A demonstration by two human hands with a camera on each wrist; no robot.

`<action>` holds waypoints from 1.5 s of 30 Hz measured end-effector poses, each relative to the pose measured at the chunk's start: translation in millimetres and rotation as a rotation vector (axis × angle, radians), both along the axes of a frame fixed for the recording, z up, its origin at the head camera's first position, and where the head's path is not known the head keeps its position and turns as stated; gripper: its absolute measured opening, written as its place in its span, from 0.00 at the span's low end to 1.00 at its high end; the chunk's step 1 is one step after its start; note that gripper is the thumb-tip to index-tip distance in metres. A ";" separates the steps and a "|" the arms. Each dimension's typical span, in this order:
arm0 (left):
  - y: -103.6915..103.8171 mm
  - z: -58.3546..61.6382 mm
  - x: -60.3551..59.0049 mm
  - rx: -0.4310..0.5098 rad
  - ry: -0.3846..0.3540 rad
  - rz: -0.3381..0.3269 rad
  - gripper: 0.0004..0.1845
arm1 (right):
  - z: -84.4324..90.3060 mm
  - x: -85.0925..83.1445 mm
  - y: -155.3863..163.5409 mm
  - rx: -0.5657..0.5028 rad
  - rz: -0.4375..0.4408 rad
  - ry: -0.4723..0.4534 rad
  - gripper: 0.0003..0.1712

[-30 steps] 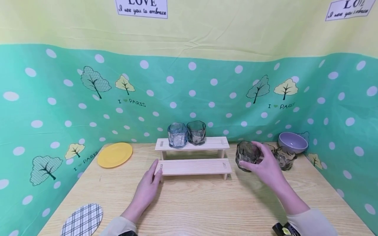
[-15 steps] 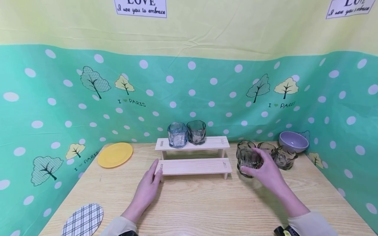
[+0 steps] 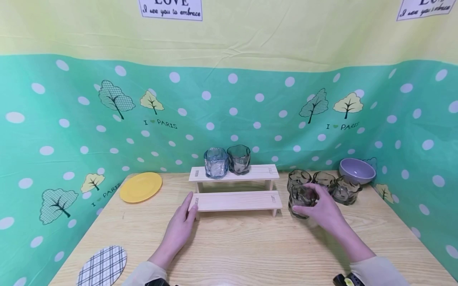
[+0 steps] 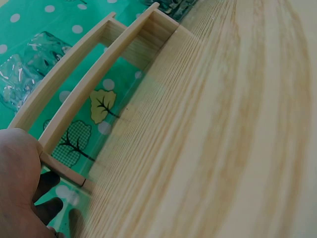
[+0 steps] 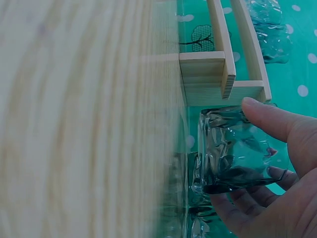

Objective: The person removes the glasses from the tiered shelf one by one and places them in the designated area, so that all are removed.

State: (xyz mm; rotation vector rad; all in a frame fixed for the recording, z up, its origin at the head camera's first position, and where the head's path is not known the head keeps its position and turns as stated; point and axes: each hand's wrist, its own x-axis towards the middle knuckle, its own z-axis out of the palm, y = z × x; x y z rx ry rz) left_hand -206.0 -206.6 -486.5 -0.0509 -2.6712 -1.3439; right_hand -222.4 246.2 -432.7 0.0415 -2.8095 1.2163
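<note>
Lowered smoky glass (image 3: 301,200) in right hand (image 3: 323,210), beside shelf (image 3: 236,201) end

Light wood-grain table (image 3: 250,254) carries everything; yellow plate (image 3: 140,187) at back left, plaid oval mat (image 3: 102,266) at front left edge, two-step wooden shelf (image 3: 236,200) at centre back. Right of the shelf stand four smoky glasses: front glass (image 3: 299,200) just beside the lower step, three more (image 3: 323,180) in a row behind it; purple bowl (image 3: 356,171) at the far right back corner. On the shelf's upper step, a blue glass (image 3: 216,163) and a grey glass (image 3: 238,159) stand side by side, touching or nearly so.
</note>
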 end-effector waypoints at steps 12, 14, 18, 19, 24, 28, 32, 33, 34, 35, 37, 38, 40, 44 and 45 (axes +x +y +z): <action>0.4 -0.4 -0.1 0.000 0.001 0.003 0.34 | -7.5 -3.3 0.9 -0.015 0.045 0.042 0.58; 0.4 -0.9 -0.3 -0.002 0.002 0.005 0.34 | -8.2 -3.7 1.5 -0.009 0.052 0.046 0.58; 0.5 -1.7 -1.0 -0.002 0.006 0.006 0.34 | -9.5 -3.1 1.6 -0.020 0.058 0.035 0.57; 0.5 -1.7 -1.1 -0.001 0.007 0.006 0.34 | -9.5 -2.7 1.6 -0.025 0.058 0.029 0.57; 0.4 -1.5 -1.5 0.003 0.008 0.004 0.34 | -7.8 -1.3 1.7 -0.036 0.068 0.009 0.58; 0.4 -1.2 -1.2 0.002 0.006 0.007 0.34 | -7.3 -1.2 1.7 -0.049 0.082 0.005 0.58; 0.3 -1.5 -0.7 0.004 0.004 0.008 0.34 | -9.1 -1.2 1.9 -0.053 0.101 0.028 0.58; 0.3 -1.7 -0.6 0.006 0.004 0.008 0.34 | -9.3 -1.1 2.0 -0.048 0.106 0.036 0.58; 0.2 -1.9 -0.6 0.007 0.005 0.008 0.34 | -8.8 -0.6 1.8 -0.038 0.110 0.043 0.58; 0.2 -1.9 -0.4 0.008 0.005 0.007 0.34 | -8.2 -0.2 1.8 -0.025 0.112 0.048 0.59; 0.4 -1.9 -0.3 0.008 0.007 0.008 0.33 | -5.0 1.3 1.2 -0.004 0.115 0.054 0.61; 0.5 -1.8 -0.3 0.008 0.008 0.008 0.33 | -2.6 2.0 1.0 0.009 0.112 0.051 0.61; 0.7 -1.3 -0.2 0.008 0.007 0.006 0.33 | 4.1 3.1 0.7 0.016 0.108 0.048 0.63; 0.3 -0.1 -0.4 0.007 0.007 0.000 0.34 | 21.5 3.5 -1.7 0.023 0.097 0.066 0.64; 0.1 0.2 -0.3 0.007 0.006 -0.001 0.34 | 26.6 3.1 -3.3 0.023 0.097 0.079 0.64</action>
